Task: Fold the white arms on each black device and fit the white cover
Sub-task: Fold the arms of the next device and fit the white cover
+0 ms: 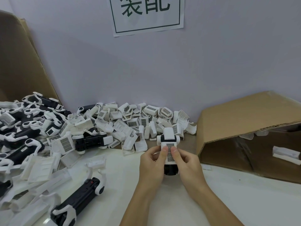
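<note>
A: Where is the black device [169, 170] now?
B: It is held above the white desk [236, 198], a little toward 3 o'clock from the middle. A white cover [169, 154] with a dark grid lies on its top, and the white arms [167, 136] are at the far end.
A: And the hands?
B: The left hand [152, 167] grips it from 9 o'clock and the right hand [189, 165] from 3 o'clock. The fingers are curled around the body and both thumbs press on the cover.
A: What is around?
B: A heap of white covers [133, 121] at 12 o'clock, a heap of black devices [24, 128] at 9 o'clock, one more device [76, 204] at 7 o'clock, and a cardboard box [250, 128] on its side at 3 o'clock. A paper sign [146, 13] is on the wall.
</note>
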`<state>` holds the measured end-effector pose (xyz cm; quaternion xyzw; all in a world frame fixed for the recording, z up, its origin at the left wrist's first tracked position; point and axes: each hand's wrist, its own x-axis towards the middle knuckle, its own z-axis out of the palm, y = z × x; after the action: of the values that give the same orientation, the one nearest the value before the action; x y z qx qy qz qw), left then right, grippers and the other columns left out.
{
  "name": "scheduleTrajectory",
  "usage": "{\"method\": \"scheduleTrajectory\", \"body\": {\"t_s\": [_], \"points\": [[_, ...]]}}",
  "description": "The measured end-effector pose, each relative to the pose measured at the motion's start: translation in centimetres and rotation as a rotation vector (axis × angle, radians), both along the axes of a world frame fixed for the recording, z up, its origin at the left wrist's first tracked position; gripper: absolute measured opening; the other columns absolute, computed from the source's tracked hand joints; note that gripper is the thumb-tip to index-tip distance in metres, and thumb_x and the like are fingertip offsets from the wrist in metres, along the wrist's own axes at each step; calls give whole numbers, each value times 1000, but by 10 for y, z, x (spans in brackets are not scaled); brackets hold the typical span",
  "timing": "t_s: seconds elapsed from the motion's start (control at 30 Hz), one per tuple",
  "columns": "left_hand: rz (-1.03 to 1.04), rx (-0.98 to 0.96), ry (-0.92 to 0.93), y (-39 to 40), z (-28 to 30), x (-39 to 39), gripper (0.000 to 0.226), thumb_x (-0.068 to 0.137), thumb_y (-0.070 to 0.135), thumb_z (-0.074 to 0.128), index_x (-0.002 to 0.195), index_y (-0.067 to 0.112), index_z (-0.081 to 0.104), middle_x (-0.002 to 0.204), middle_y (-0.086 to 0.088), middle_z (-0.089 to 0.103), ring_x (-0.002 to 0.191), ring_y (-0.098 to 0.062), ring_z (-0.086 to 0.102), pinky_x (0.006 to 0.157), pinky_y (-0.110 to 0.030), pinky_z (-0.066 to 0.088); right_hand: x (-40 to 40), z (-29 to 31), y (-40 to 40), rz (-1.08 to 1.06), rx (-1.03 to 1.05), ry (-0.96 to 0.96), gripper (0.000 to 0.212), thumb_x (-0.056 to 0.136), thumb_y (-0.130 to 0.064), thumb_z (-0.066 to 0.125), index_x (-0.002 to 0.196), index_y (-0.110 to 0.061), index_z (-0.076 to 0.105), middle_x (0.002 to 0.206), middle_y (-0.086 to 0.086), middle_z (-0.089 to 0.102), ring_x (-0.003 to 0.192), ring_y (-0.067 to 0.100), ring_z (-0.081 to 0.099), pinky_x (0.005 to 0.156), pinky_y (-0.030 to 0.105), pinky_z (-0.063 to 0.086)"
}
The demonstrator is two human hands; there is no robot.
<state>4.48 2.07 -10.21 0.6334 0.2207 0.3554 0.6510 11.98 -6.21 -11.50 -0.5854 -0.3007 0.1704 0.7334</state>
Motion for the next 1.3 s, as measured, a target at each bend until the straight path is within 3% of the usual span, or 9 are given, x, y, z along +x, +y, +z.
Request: {"method": "scheduleTrajectory", "body": {"t_s": [0.2, 0.33, 0.43, 0.57, 0.7, 0.83, 0.93, 1.13, 1.3], "points": [[106, -352, -125, 7, 2, 1, 27, 84, 23, 77, 98, 2, 69, 92, -18, 76, 91, -38, 73, 87, -49, 58, -9, -3, 3, -102, -64, -189, 46, 82, -37, 80, 121, -31, 55, 109, -22, 64, 106, -3, 61, 79, 11, 48], [83, -562, -179, 8, 6, 0, 48, 67, 26, 81, 102, -6, 70, 98, -24, 74, 91, -37, 73, 80, -44, 61, -13, -10, 6, -112, -165, -358, 55, 72, -41, 79, 116, -39, 46, 110, -26, 58, 108, -4, 56, 82, 8, 44], [22, -542, -160, 9, 7, -3, 47, 68, 28, 80, 100, -5, 72, 87, -18, 76, 72, -23, 74, 61, -30, 61, -11, -10, 6, -171, -141, -367, 46, 74, -30, 79, 112, -36, 53, 105, -18, 66, 102, 1, 62, 79, 12, 49], [27, -420, -104, 14, 8, -8, 39, 85, 38, 71, 85, -1, 74, 88, -17, 76, 80, -28, 75, 68, -31, 59, -5, -3, 4, -295, -19, -200, 32, 82, -16, 77, 105, -33, 63, 96, -15, 71, 89, -1, 65, 66, 10, 49], [237, -285, -12, 21, 6, -10, 40, 90, 34, 71, 61, 10, 59, 56, -3, 59, 46, -20, 53, 45, -24, 45, 5, -1, 0, -291, -23, 2, 21, 91, -19, 67, 107, -32, 65, 105, -8, 71, 95, 3, 67, 70, 15, 53], [307, -187, -133, 25, 6, -11, 10, 92, 30, 68, 93, 21, 63, 95, 0, 63, 79, -13, 60, 66, -27, 49, 5, 1, -1, -162, -4, 119, 13, 99, -21, 58, 106, -23, 69, 100, 0, 74, 82, 27, 74, 67, 36, 60], [134, -241, -236, 19, 11, -12, 37, 86, 44, 62, 120, 30, 67, 122, 7, 68, 115, -14, 62, 85, -32, 51, 5, 6, -3, 54, 8, 280, 29, 103, -28, 48, 109, -9, 69, 91, 19, 71, 74, 41, 71, 59, 39, 58], [73, -257, -325, 18, 13, -13, 44, 75, 48, 67, 112, 25, 76, 121, 1, 72, 117, -23, 65, 74, -26, 58, 6, 12, -4, 296, 25, 547, 44, 104, -36, 40, 121, -2, 61, 82, 25, 65, 64, 27, 63, 88, 65, 50], [62, -260, -315, 20, 13, -14, 44, 75, 47, 79, 110, 22, 73, 119, -3, 71, 116, -26, 65, 79, -35, 58, 7, 12, -6, 286, 49, 508, 44, 95, -39, 54, 117, -3, 65, 86, 25, 67, 66, 30, 64, 65, 46, 58]]}}
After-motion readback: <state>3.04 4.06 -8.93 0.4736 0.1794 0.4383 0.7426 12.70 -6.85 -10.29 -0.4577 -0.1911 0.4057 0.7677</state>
